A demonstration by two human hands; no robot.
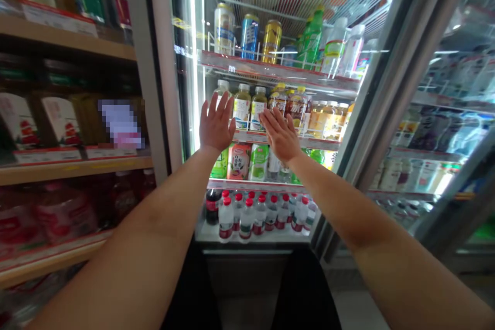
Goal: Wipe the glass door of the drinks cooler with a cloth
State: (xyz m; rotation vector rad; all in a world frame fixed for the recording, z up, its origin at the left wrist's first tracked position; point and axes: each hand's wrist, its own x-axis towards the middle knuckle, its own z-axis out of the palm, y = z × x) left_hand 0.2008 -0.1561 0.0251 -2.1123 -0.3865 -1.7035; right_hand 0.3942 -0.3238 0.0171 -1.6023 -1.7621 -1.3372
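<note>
Both arms stretch toward a lit drinks fridge. My left hand [216, 126] has its fingers spread, with nothing in it, in front of the left end of the middle shelf. Behind its fingers stands a white-capped bottle [223, 86], partly covered. My right hand [282, 136] is also empty, its fingers straight and held close together. Between the hands are bottles with yellow-and-white labels [242, 107]. Dark tea-coloured bottles with yellow caps [299, 103] stand behind and right of my right hand. Whether either hand touches a bottle, I cannot tell.
Cans [249, 36] and green bottles [312, 36] fill the shelf above. Below are cartons [237, 161] and red-capped water bottles [247, 219]. A metal door frame [390, 87] borders the right side. Wooden shelves [69, 167] with bottles stand to the left.
</note>
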